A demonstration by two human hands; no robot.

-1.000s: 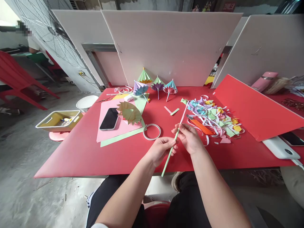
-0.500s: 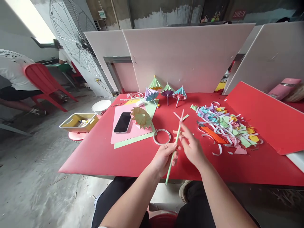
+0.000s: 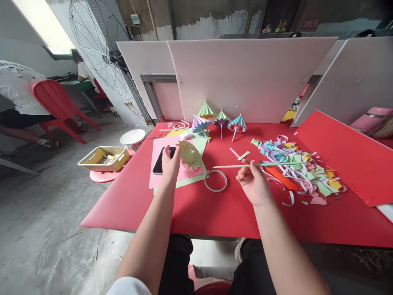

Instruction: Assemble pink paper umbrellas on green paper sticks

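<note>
In my right hand (image 3: 254,184) is a thin rolled paper stick (image 3: 282,163), pinched near its middle and lying almost level, green on the right and pale pink towards the left tip. My left hand (image 3: 171,164) reaches over the phone (image 3: 158,164), fingers apart, at the left edge of a pleated yellowish paper piece (image 3: 189,155). Whether the fingertips touch that piece is hard to see. Below the pleated piece lie pink and green paper sheets (image 3: 156,180). A roll of narrow tape (image 3: 216,189) lies between my hands.
Several small folded paper umbrellas (image 3: 221,119) stand at the back of the red table (image 3: 196,213). On the right are a heap of paper scraps (image 3: 310,168) and an orange cutter (image 3: 283,179). A yellow basket (image 3: 104,167) sits left of the table. Another person (image 3: 18,88) is at far left.
My left hand has let go of the stick and moved left to the pleated paper. My right hand now holds the stick, turned from nearly upright to level.
</note>
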